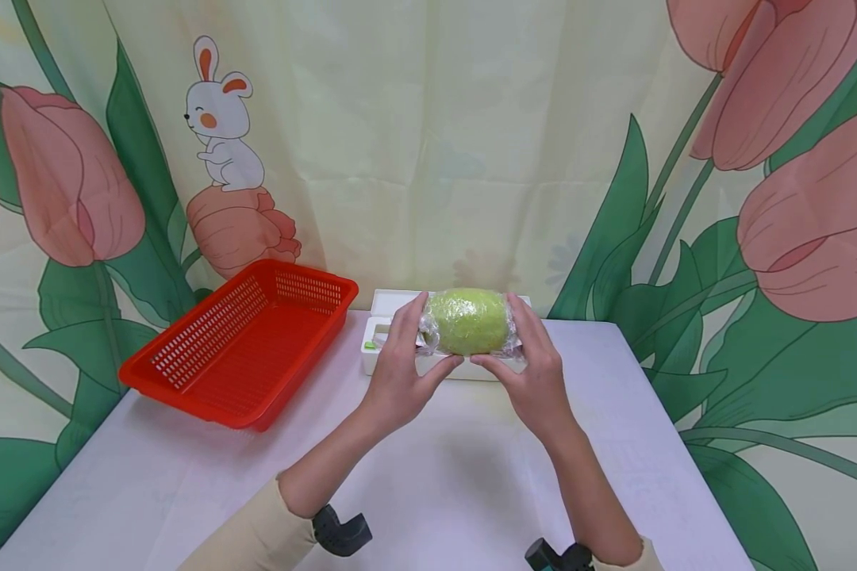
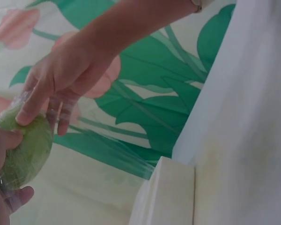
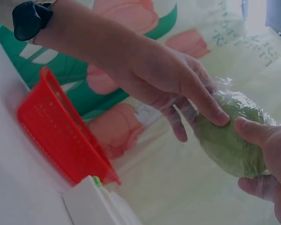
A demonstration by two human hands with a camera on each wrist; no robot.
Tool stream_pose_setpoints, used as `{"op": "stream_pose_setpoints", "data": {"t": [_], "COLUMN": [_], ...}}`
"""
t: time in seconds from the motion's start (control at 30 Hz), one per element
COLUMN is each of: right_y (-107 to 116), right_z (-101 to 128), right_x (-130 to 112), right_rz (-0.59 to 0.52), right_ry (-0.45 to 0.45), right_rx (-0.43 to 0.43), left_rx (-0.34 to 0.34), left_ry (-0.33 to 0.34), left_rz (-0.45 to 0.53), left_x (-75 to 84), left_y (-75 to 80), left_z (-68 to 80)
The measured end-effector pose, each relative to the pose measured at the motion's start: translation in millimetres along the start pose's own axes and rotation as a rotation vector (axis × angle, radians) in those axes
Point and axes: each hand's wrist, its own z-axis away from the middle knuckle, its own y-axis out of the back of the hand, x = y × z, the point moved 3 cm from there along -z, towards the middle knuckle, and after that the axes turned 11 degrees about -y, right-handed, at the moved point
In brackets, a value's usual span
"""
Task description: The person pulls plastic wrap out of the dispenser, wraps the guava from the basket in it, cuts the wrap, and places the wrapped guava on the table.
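A green oval fruit (image 1: 469, 321), wrapped in clear cling film (image 3: 246, 110), is held up between both hands. The left hand (image 1: 397, 381) grips its left end, thumb on the near side. At the right end the right hand (image 1: 539, 385) holds it the same way, and the two thumb tips nearly meet. Bunched film shows at both ends of the fruit. Behind and below stands a white box (image 1: 373, 363) with its lid raised, partly hidden by the hands and fruit. In the left wrist view, a faint clear streak runs from the right hand's fingers toward the box.
A red plastic basket (image 1: 257, 349) with perforated sides sits on the left of the white-covered table (image 1: 457, 476). A small green piece (image 1: 370, 346) is on the box's left end. A printed curtain (image 1: 428, 143) hangs right behind the table.
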Motion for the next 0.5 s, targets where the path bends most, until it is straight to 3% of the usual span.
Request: {"op": "stream_pose_setpoints", "data": {"t": [0.3,0.5], "right_y": [6.2,8.0], "right_z": [0.6,-1.7], "right_x": [-5.5,-0.5], "right_rz": [0.015,0.037], "right_ry": [0.026,-0.012], "right_rx": [0.028,-0.040], "left_rx": [0.004,-0.039], "left_ry": [-0.019,-0.055], "left_rz": [0.003,-0.026], "left_x": [5.8,0.3], "left_y": [4.6,4.2], "left_z": [-0.9,-1.6]}}
